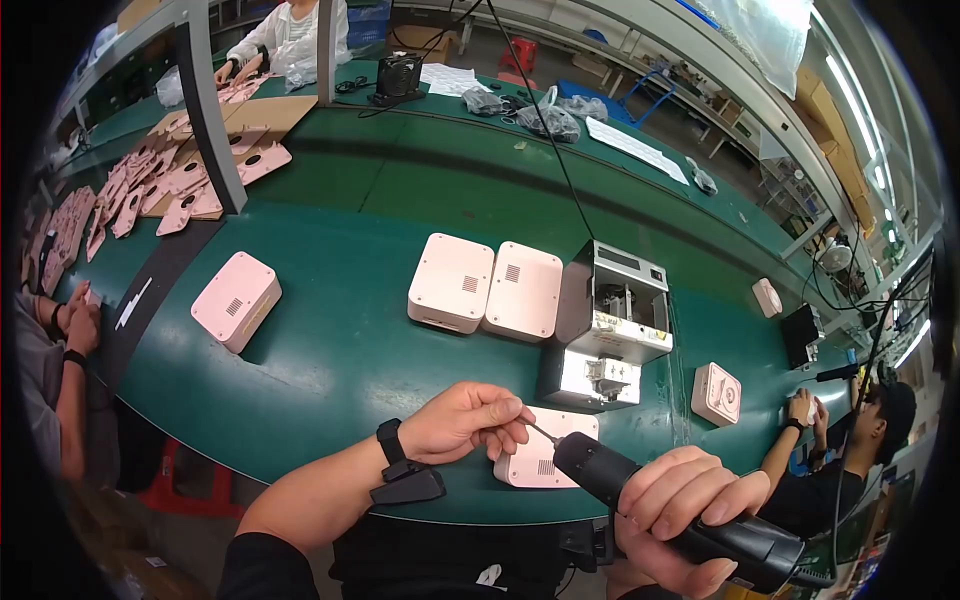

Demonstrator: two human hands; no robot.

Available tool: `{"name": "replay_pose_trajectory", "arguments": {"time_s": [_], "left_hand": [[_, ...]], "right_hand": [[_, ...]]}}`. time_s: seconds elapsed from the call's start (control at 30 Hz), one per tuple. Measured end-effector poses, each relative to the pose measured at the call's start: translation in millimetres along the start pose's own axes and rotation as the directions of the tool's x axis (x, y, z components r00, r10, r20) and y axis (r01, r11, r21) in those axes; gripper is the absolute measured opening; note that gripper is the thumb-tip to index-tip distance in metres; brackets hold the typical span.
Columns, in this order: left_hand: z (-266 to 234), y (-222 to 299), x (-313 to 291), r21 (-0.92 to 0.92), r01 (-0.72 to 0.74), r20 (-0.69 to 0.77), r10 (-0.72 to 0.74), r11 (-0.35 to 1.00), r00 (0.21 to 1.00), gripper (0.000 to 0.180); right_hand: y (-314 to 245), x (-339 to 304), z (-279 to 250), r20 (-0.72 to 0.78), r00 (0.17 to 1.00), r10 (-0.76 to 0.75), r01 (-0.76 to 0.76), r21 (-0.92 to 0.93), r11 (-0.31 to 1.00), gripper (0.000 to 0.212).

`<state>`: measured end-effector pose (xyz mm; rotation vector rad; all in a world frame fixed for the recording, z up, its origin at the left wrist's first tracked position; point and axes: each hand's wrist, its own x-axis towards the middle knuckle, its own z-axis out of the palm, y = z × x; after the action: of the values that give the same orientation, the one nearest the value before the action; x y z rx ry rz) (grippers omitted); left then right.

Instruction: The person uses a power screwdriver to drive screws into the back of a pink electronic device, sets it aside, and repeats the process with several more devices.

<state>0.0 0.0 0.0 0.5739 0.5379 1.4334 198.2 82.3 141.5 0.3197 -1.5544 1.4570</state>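
Observation:
My right hand (690, 495) is wrapped round a black electric screwdriver (598, 468), tilted so that its thin bit (542, 430) points up and left. At the bit's tip, the thumb and fingers of my left hand (470, 420) are pinched together; whatever sits between them is too small to make out. Beneath the screwdriver, a pale pink box-shaped housing (515, 468) with rounded corners and a vent grille lies near the table's front edge, partly covered by the tool. A black wrist strap (390, 440) with a black block circles my left wrist.
Two more pink housings (450, 280) lie side by side beyond my hands, another pink housing (236, 300) at left. A metal screw-feeder machine (610, 320) stands right of centre. Pink panels (185, 180) are piled far left. Co-workers sit at both sides; a cable hangs overhead.

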Motion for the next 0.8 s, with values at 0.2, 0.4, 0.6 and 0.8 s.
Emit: {"name": "replay_pose_trajectory", "arguments": {"time_s": [0.2,0.4,0.6,0.8], "left_hand": [[-1,1,-1,0.073,-0.013,0.081,0.007,0.997,0.997,0.027],[25,17,2,0.372,-0.068,0.051,0.053,0.926,0.997,0.046],[32,7,2,0.959,-0.281,0.271,0.34,-0.021,0.9,0.087],[32,1,5,0.945,-0.29,0.318,0.227,-0.149,0.921,0.085]], "right_hand": [[4,14,16,-0.248,0.952,-0.177,0.165,-0.069,0.984,0.045],[-20,17,-2,-0.153,0.985,0.086,-0.072,0.09,0.993,0.043],[9,31,-29,-0.284,0.942,0.181,-0.228,-0.143,0.963,0.035],[23,29,-42,-0.318,0.924,0.211,-0.273,-0.165,0.948,0.031]]}}
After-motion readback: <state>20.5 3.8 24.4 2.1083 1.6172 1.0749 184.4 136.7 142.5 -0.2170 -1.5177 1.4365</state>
